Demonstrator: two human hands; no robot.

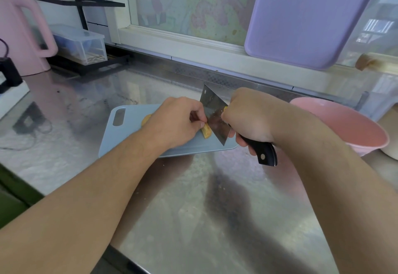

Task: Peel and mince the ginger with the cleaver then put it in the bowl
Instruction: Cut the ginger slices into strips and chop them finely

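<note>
1. Right hand (249,116) is wrapped round the black handle of the cleaver (215,116), fingers curled tight, choked up close to the blade. That grip looks chosen for control over fine work, not for big chops.

2. Blade is tilted, its lower corner down near the board (120,138), the flat turned toward the ginger (206,131). Flecks cling to the steel.

3. Left hand (174,121) pins the ginger: thumb and forefinger pinched together on the piece, right against the blade. The other fingers are tucked under, and I can't tell how they lie.

4. The ginger sits on the board, a pale yellow strip poking out below the left thumb, touching the cleaver. Looks like a cut face already, so peeling or slicing is my read, mincing not yet.

5. Another yellowish bit (146,118) peeks out behind the left hand, on the board too.

6. Bowl (344,127), pink, waits off to the right, near the knife hand, handy for scraping in. Nothing visible in it from here.

7. Watch that pinch: fingertips sit very close to the edge.
</note>
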